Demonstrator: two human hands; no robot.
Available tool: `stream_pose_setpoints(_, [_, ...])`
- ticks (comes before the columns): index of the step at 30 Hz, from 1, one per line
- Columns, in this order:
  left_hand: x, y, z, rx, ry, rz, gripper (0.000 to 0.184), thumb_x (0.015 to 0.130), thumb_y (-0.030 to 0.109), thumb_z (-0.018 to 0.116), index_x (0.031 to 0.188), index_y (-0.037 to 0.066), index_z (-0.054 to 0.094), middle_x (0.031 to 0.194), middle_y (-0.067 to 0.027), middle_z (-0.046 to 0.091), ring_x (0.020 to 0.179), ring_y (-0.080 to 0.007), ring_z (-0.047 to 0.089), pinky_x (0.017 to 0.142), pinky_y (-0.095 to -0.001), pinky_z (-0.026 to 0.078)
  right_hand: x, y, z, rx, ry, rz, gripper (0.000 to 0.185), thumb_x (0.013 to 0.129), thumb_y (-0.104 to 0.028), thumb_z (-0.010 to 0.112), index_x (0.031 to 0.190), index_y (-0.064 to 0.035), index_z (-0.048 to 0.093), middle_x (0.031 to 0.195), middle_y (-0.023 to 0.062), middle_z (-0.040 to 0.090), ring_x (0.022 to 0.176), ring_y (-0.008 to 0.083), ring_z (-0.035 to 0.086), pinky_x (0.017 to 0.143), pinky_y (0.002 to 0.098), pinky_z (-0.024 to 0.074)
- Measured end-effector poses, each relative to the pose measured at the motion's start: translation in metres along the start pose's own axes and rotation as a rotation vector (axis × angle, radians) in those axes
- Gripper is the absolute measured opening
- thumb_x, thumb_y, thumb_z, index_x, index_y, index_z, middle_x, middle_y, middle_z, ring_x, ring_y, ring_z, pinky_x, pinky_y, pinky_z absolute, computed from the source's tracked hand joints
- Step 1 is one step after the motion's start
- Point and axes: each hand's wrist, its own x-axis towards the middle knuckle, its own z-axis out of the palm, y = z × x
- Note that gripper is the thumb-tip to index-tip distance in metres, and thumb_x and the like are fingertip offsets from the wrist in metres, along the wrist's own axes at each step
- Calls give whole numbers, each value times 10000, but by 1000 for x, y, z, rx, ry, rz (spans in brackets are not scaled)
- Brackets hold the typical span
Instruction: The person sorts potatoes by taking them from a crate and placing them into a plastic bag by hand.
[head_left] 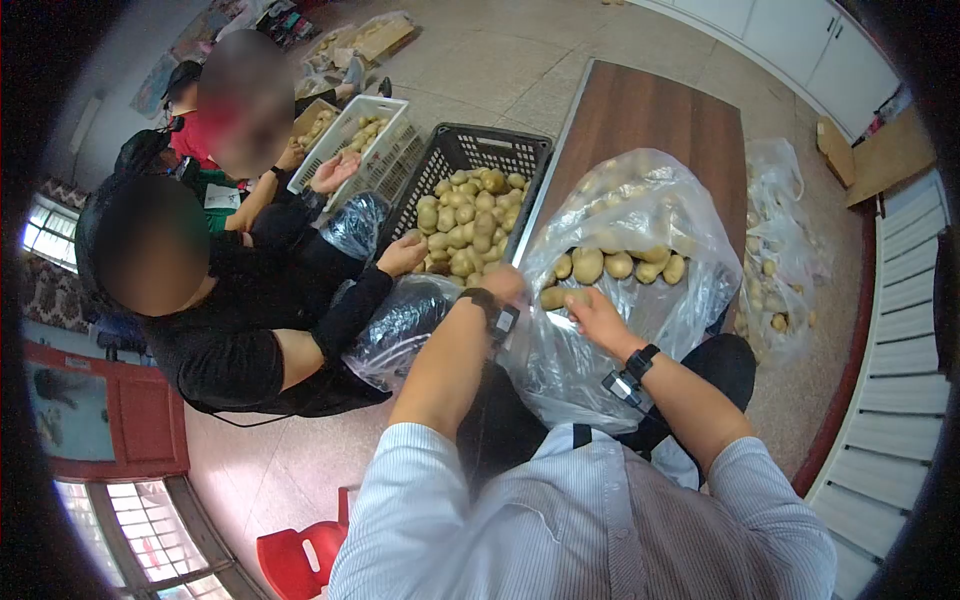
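Looks like you're in some kind of makeshift produce-packing room, what with the crates of potatoes (484,205), plastic bags (645,200) and bare tiled floor (470,50).

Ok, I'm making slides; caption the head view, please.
Right hand holding a potato at a translucent plastic bag, left hand near a black crate of potatoes.

- Head view: worn on the person's head, facing forward and down.
- Nearest, the pale blue striped fabric shirt (580,520).
- Farther, the brown wood-grain rectangular table (650,112).
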Motion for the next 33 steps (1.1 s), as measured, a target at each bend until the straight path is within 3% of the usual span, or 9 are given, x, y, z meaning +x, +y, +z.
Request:
stream_pose_setpoints(2, [-4, 24, -37, -563, 46, -911, 297, 770, 270, 583, 787, -11, 680, 850, -218, 660, 819, -399, 636, 757, -455, 505, 3, 5, 1, 46, -5, -15, 388, 922, -354, 562, 1088, -7, 510, 748, 24, 559, 542, 80, 487, 485, 223, 421])
stream_pose_setpoints(6, [-14, 27, -56, -752, 465, -1193, 306, 806, 233, 528, 858, -41, 651, 867, -261, 640, 881, -439, 605, 782, -479, 491, 0, -6, -1, 13, -31, -6, 384, 926, -369, 547, 1084, -21, 507, 743, 18, 552, 531, 75, 477, 477, 216, 414])
stream_pose_setpoints(7, [-15, 20, -48, -752, 466, -1194, 306, 806, 233, 528, 858, -41, 651, 867, -261, 640, 881, -439, 605, 782, -479, 491, 0, -7, -1, 11, -30, -34, 374, 929, -375, 539, 1072, -30, 511, 740, 16, 548, 529, 72, 476, 468, 217, 405])
stream_pose_setpoints(10, [-20, 19, -47, -879, 629, -1074, 328, 866, 315, 560, 912, 0, 637, 709, -101, 637, 531, -159, 577, 415, -292, 409, 4, -11, 1, -32, -21, -28, 423, 928, -410, 519, 1054, -6, 542, 756, 57, 579, 562, 114, 521, 499, 262, 425])
stream_pose_setpoints(12, [-21, 62, -103, -1400, 524, -1030, 391, 892, 372, 558, 1060, 21, 590, 822, -88, 650, 557, -155, 582, 430, -265, 413, 11, -17, 3, -90, -42, -4, 486, 926, -439, 507, 1048, 27, 569, 775, 100, 613, 597, 160, 568, 539, 307, 453])
stream_pose_setpoints(16, [-19, 77, -118, -1636, 364, -846, 557, 919, 476, 504, 1237, 19, 478, 1087, -164, 614, 628, -193, 625, 509, -294, 495, 0, -72, 5, 26, -144, 4, 455, 936, -427, 497, 1085, -1, 546, 746, 34, 578, 549, 114, 499, 501, 257, 413])
stream_pose_setpoints(22, [-9, 76, -117, -2039, 268, -646, 434, 943, 461, 473, 1085, 53, 510, 982, -117, 597, 650, -196, 634, 481, -293, 492, 3, -94, 23, 100, -168, -106, 342, 957, -309, 504, 1187, -55, 510, 771, -17, 553, 577, 59, 468, 509, 205, 393])
stream_pose_setpoints(28, [-16, 44, -82, -2195, 629, -701, 335, 949, 366, 487, 1020, 44, 547, 770, -96, 612, 542, -189, 601, 435, -291, 499, 16, -56, 24, -22, -72, -250, 335, 941, -259, 526, 1195, -40, 523, 733, 45, 562, 653, 125, 534, 582, 280, 450])
stream_pose_setpoints(33, [-38, 37, -92, -2250, 956, -914, 339, 942, 298, 501, 1122, 11, 500, 948, -156, 591, 726, -277, 615, 572, -360, 552, 16, -21, 12, -355, 12, -289, 313, 872, -208, 575, 1126, -25, 566, 850, 173, 633, 854, 325, 623, 759, 389, 478])
